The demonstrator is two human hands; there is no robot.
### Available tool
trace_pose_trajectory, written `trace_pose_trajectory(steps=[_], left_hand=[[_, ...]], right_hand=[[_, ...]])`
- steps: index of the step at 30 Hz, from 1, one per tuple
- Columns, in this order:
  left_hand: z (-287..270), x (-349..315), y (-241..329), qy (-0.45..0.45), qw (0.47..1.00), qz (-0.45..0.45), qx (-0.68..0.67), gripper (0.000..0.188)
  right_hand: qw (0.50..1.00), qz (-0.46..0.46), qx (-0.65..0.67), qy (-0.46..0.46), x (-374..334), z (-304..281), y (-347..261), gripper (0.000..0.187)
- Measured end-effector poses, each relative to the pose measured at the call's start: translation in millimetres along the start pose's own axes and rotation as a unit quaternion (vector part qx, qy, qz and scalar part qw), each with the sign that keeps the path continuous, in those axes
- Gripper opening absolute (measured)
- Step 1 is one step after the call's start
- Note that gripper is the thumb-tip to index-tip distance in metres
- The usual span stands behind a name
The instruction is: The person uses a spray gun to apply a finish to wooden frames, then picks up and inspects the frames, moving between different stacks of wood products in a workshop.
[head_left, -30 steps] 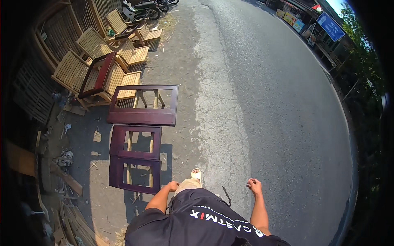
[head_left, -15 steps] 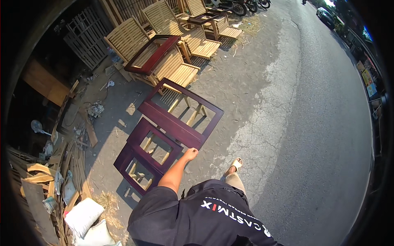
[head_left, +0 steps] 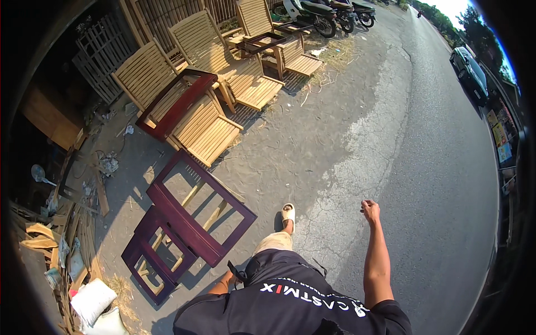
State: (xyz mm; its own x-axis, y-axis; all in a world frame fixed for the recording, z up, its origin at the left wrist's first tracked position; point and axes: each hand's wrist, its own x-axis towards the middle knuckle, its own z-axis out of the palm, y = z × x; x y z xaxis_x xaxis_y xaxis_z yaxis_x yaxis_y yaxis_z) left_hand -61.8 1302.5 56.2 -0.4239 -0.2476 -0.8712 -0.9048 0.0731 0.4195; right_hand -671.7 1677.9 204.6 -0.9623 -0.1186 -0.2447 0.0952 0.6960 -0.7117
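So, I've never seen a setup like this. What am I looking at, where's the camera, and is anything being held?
There is no machine: it's a person using bare hands. The left of two head-worn fisheye cameras looks down, so straight edges bend. The right hand is out over the road, loosely curled, apparently holding nothing. The left hand is mostly hidden at the waist, so I can't tell its grip. Left of the person, dark purple frames lie over pale wooden supports; beyond, a dark red frame rests on a slatted chair.
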Motion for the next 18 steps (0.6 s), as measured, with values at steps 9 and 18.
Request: trace_pose_trajectory(steps=[9, 18], left_hand=[[-157.4, 211.6, 450.6, 0.119, 0.974, 0.148, -0.124, 0.030], [-241.6, 355.9, 755.1, 0.198, 0.944, 0.222, -0.144, 0.044]], right_hand=[[0.924, 0.316, -0.038, -0.211, 58.8, 53.3, 55.7, 0.034], [0.833, 0.412, -0.102, -0.354, 297.6, 27.4, 40.4, 0.035]])
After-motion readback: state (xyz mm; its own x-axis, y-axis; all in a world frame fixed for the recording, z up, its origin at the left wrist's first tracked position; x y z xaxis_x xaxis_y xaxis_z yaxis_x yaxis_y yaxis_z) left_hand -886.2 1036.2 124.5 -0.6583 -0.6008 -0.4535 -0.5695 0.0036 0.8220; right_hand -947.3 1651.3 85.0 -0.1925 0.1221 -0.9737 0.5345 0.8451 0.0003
